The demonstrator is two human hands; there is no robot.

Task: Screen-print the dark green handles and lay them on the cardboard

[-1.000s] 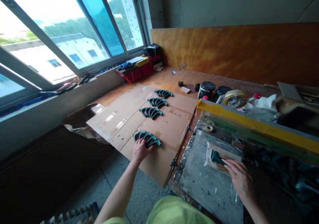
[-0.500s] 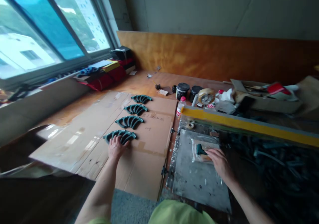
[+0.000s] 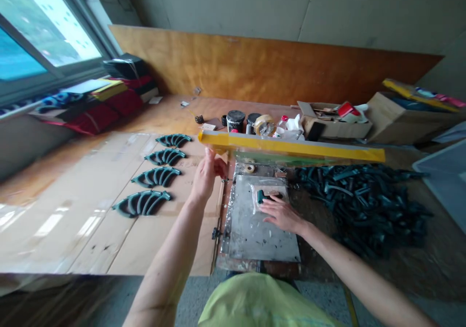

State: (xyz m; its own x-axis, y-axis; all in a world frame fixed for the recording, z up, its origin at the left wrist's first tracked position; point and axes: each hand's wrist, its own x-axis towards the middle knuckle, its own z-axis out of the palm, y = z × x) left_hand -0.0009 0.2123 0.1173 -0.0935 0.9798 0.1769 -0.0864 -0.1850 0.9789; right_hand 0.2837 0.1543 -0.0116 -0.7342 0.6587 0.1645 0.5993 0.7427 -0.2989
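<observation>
Dark-green T-shaped part (image 3: 260, 197): sat on the pad (image 3: 255, 206) at 12 o'clock of the grey plate (image 3: 262, 242). It's touched by the right hand (image 3: 283, 214), fingers spread; whether it's pinched can't be told. Left hand (image 3: 207, 175) raised at 10–11 o'clock of the plate, near the left end of the yellow-edged bar (image 3: 309, 148), fingers loosely curled; any contact or grip can't be told. Four fans of curved parts (image 3: 143, 204) are laid out at 10 o'clock on cardboard (image 3: 127, 247) over the worktop (image 3: 171, 113). Loose pile (image 3: 367, 196) at 3 o'clock. Step judged: single part being positioned. Steady seating and clear fingers probably called for next.
</observation>
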